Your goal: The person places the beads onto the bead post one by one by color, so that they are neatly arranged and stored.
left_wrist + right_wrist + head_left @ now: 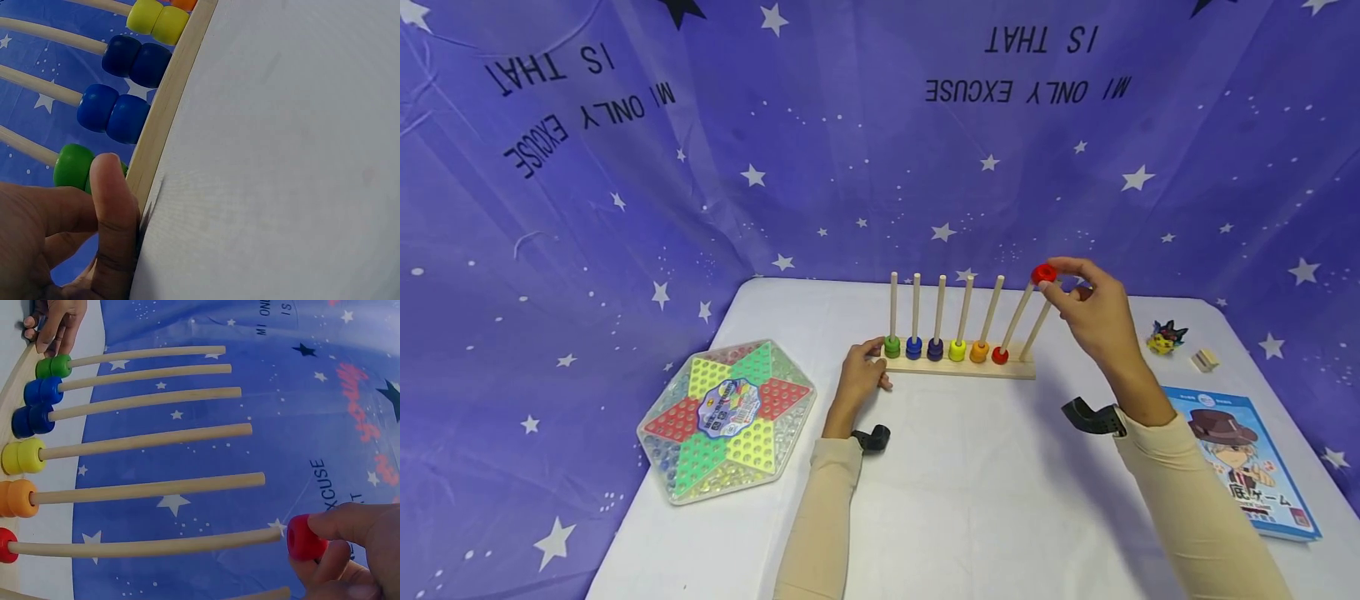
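A wooden peg rack (958,367) with upright rods stands on the table. Pairs of green (892,347), blue (913,348), dark blue (935,349), yellow (957,350) and orange beads (979,352) sit low on its rods. One red bead (1000,356) rests at the foot of the sixth rod; the far-right rod (1036,332) is bare. My right hand (1093,312) pinches another red bead (304,539) between thumb and fingers, right at the sixth rod's tip. My left hand (859,379) grips the rack's left end beside the green beads.
A hexagonal board with a coloured star (730,417) lies at left. On the right are a blue illustrated box (1247,467), a small yellow-and-dark figure (1167,337) and a small cream block (1205,360). A purple starry cloth (880,150) hangs behind the white table.
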The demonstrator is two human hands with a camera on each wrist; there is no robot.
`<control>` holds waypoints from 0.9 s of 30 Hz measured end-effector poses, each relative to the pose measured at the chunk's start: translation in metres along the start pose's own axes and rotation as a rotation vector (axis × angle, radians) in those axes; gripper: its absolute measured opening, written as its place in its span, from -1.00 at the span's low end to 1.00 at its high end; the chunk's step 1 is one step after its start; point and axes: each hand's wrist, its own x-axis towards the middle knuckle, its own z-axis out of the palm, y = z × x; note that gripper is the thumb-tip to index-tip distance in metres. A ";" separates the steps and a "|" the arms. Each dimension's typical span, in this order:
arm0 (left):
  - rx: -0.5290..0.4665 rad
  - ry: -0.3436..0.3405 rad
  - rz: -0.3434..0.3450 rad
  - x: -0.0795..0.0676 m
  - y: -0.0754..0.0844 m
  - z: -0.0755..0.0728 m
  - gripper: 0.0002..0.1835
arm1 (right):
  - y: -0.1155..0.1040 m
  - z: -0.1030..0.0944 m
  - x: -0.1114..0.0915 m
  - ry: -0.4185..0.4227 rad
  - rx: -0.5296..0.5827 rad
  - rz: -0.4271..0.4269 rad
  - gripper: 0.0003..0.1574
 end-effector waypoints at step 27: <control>0.034 -0.003 0.007 0.000 0.000 0.004 -0.48 | 0.012 0.002 -0.030 -0.025 -0.033 0.023 -0.14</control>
